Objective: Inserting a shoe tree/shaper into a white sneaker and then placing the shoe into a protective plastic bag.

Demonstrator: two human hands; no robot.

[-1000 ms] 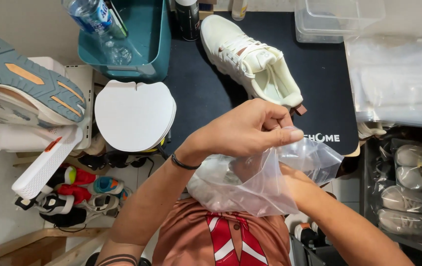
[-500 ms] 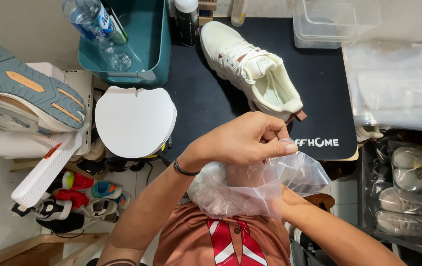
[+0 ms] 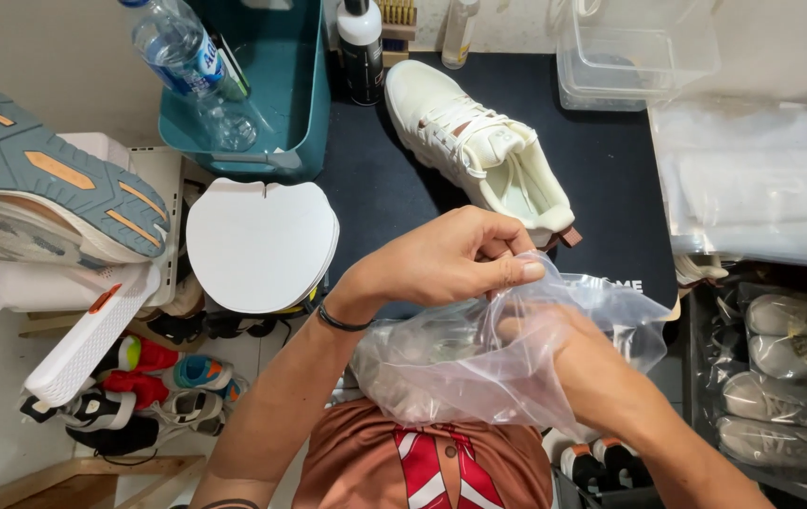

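1. Nearest the person, held above an orange-and-red shirt [image 3: 422, 462]: a clear plastic bag [image 3: 441, 377], crumpled and cloudy. Contents too blurred through the film to tell.
2. Left hand [image 3: 450, 259] sits on top of the bag at its upper edge, fingers curled down and thumb pressed to fingertips, pinching the bag's rim. Dark band on that wrist.
3. Right hand [image 3: 563, 353] is pushed into the bag from the right side; the plastic drapes over it, so it shows only through the film. Whether it grips anything in there, I cannot tell. The forearm comes out to the lower right.
4. The bag hangs between both hands, just below the left hand, wrapped around the right one, in front of the near edge of the bench.
5. Just beyond the left hand, on a black mat [image 3: 601, 188] covering the bench: a cream-white sneaker [image 3: 479, 151], lying at an angle, heel end close to the knuckles but apart from them.
6. Left of the mat: a white rounded sheet stack [image 3: 257, 245], and further left a grey-soled shoe [image 3: 45, 179] with orange marks, sole up.
7. Right side: a pile of clear bags [image 3: 761, 188].
8. Far back: teal bin [image 3: 300, 104] with a water bottle [image 3: 177, 47], and a clear plastic box [image 3: 634, 52].
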